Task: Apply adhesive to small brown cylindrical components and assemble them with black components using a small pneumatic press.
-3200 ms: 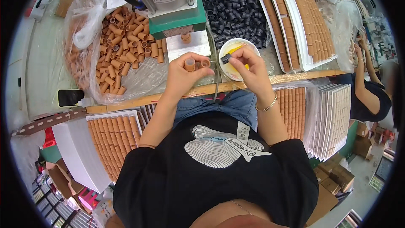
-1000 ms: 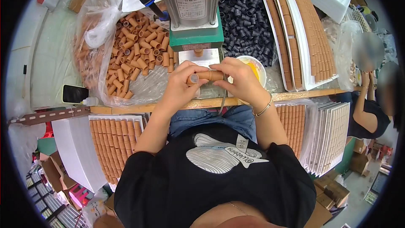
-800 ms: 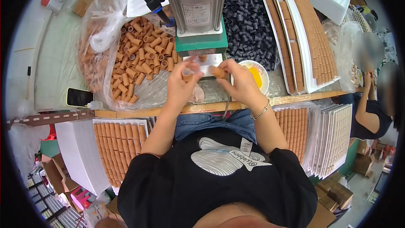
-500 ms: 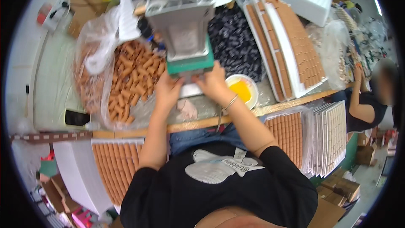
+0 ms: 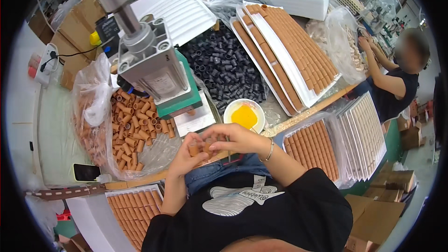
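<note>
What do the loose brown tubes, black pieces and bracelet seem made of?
Loose brown tubes: probably matte plastic, given their even, dull colour. Black pieces: likely glossy plastic, judging by small highlights. Bracelet: apparently polished metal, from its glint.

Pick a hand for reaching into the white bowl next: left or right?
Right, probably: the right hand is just below the white bowl in the picture, while the left hand is farther off, holding a brown tube. What the right grips is hard to tell.

Two small brown tubes (image 5: 193, 149) (image 5: 207, 146) sit close together in the hands (image 5: 181, 160) (image 5: 239, 139).
</note>
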`<action>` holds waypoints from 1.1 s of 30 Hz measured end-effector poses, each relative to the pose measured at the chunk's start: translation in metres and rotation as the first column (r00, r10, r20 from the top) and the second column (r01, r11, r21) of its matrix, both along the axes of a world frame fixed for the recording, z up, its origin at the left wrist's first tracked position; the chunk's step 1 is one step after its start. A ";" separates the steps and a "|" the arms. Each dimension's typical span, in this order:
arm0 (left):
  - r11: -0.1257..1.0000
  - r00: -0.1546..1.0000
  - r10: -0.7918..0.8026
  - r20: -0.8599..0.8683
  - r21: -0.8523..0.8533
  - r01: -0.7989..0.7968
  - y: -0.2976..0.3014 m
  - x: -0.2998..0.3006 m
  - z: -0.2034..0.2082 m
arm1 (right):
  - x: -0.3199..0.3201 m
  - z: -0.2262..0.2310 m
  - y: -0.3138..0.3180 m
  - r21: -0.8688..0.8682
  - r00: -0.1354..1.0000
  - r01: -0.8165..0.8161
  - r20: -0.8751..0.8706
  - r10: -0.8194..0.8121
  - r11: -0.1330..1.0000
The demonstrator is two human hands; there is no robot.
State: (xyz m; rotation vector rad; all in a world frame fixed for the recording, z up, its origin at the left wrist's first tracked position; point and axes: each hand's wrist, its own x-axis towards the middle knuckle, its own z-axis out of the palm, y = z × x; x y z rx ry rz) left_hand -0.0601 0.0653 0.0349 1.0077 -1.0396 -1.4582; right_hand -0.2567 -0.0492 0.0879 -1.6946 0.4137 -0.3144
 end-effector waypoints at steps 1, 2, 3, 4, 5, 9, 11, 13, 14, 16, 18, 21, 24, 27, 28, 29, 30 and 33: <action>0.996 0.984 -0.020 0.180 -0.076 0.034 -0.001 -0.008 -0.002 | -0.004 -0.006 0.003 0.012 1.000 0.003 -0.004 -0.003 1.000; 0.999 0.983 0.030 0.179 0.018 -0.033 -0.006 -0.019 0.003 | -0.008 -0.016 0.004 -0.103 0.991 0.119 0.072 -0.112 0.988; 0.999 0.984 0.031 0.177 0.034 -0.038 -0.009 -0.027 0.002 | -0.010 -0.023 0.006 -0.202 0.967 0.229 0.156 -0.199 0.952; 0.991 0.926 0.133 0.353 -0.064 -0.119 -0.013 -0.034 -0.001 | -0.013 -0.024 0.004 -0.195 0.964 0.267 0.066 -0.259 0.944; 0.972 0.829 0.228 0.510 -0.164 -0.167 -0.016 -0.040 -0.003 | -0.015 -0.024 0.001 -0.169 0.963 0.268 0.058 -0.262 0.949; 0.913 0.717 0.406 0.566 -0.281 -0.295 -0.022 -0.057 0.004 | -0.012 -0.022 0.001 -0.324 0.919 0.379 0.024 -0.393 0.867; 0.927 0.788 0.374 0.489 -0.203 -0.314 -0.020 -0.057 0.005 | -0.010 -0.023 0.003 -0.325 0.927 0.369 0.057 -0.371 0.871; 0.951 0.822 0.308 0.480 -0.147 -0.271 -0.010 -0.048 -0.006 | -0.009 -0.026 0.004 -0.294 0.970 0.239 0.018 -0.244 0.925; 0.972 0.855 0.235 0.461 -0.109 -0.209 -0.007 -0.040 -0.009 | -0.011 -0.028 0.002 -0.222 0.978 0.202 -0.014 -0.210 0.954; 0.981 0.896 0.196 0.398 -0.076 -0.180 0.006 -0.021 -0.004 | -0.014 -0.023 -0.007 -0.233 0.949 0.278 -0.082 -0.303 0.932; 0.977 0.916 0.213 0.339 -0.047 -0.210 0.016 0.009 -0.001 | -0.025 -0.030 -0.030 -0.427 0.838 0.482 -0.031 -0.545 0.765; 0.789 0.691 0.554 0.464 -0.030 -0.613 0.027 0.071 -0.003 | -0.043 -0.053 -0.083 -0.740 0.662 0.486 -0.037 -0.749 0.466; 0.615 -0.103 0.618 0.779 -0.561 -0.554 0.015 0.118 -0.020 | -0.024 -0.066 -0.115 -0.762 0.605 0.440 -0.139 -0.784 0.475; 0.722 -0.082 0.502 0.861 -0.469 -0.508 0.006 0.125 -0.019 | -0.004 -0.079 -0.136 -0.823 0.501 0.296 -0.297 -0.813 0.484; 0.734 -0.044 0.489 0.871 -0.438 -0.519 0.002 0.122 -0.017 | -0.002 -0.080 -0.140 -0.828 0.459 0.246 -0.359 -0.813 0.505; 0.755 -0.040 0.433 0.901 -0.386 -0.530 0.003 0.125 -0.021 | 0.003 -0.078 -0.139 -0.841 0.426 0.221 -0.372 -0.824 0.494; 0.766 0.060 0.349 0.935 -0.247 -0.594 0.001 0.117 -0.008 | 0.004 -0.076 -0.142 -0.844 0.409 0.192 -0.395 -0.823 0.501; 0.737 0.102 0.508 0.855 -0.370 -0.565 0.012 0.107 -0.012 | 0.004 -0.075 -0.143 -0.838 0.460 0.242 -0.345 -0.818 0.490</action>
